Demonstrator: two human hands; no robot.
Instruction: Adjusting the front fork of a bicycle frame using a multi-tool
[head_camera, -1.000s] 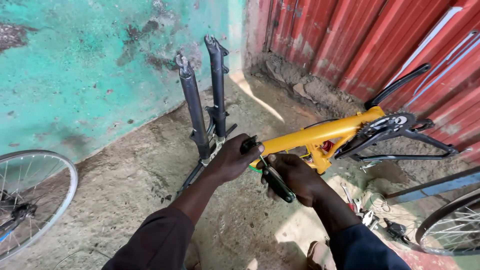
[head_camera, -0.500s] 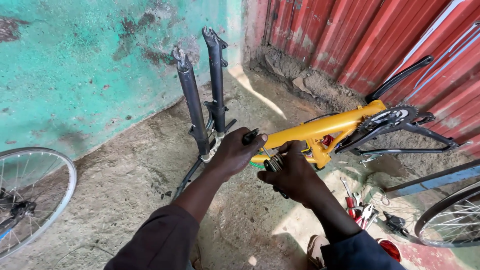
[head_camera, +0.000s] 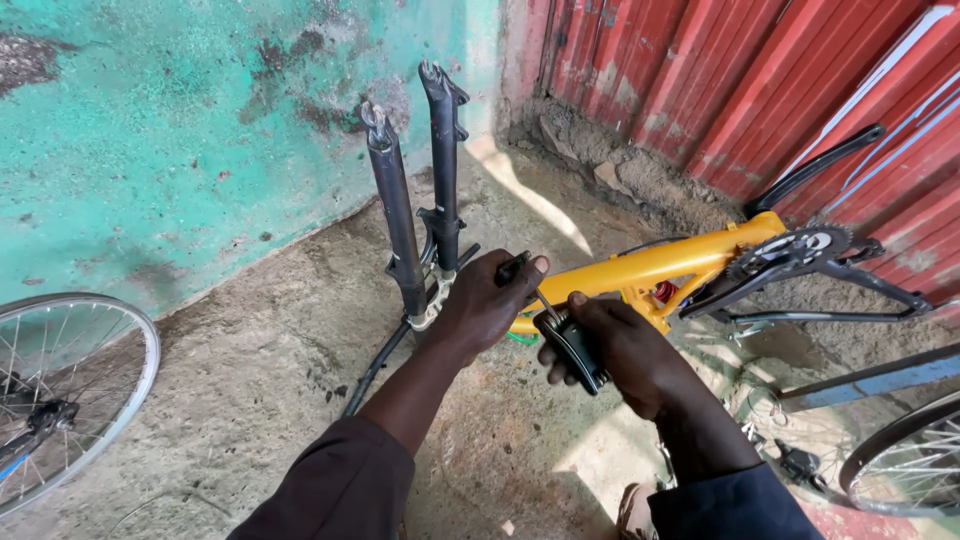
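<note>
An upside-down yellow bicycle frame (head_camera: 655, 265) lies on the concrete ground, its black suspension fork (head_camera: 400, 220) pointing up. My left hand (head_camera: 485, 305) grips the head end of the frame, where the fork meets it, fingers curled around a dark part. My right hand (head_camera: 620, 345) holds a black folding multi-tool (head_camera: 572, 350), with a thin metal key from it reaching toward the frame near my left hand. The crank and chainring (head_camera: 790, 250) sit at the frame's far end.
A turquoise wall (head_camera: 200, 130) stands to the left and a red corrugated metal wall (head_camera: 760, 90) at the back right. A spoked wheel (head_camera: 60, 400) lies at the left edge. Another wheel (head_camera: 910, 460) and a blue frame tube (head_camera: 870, 380) are at the right. Small tools (head_camera: 800, 465) lie on the ground.
My right hand has turned and shifted slightly lower with the multi-tool, its key now angled toward the frame's head end. My left hand stays on the frame. The view has shifted a little.
</note>
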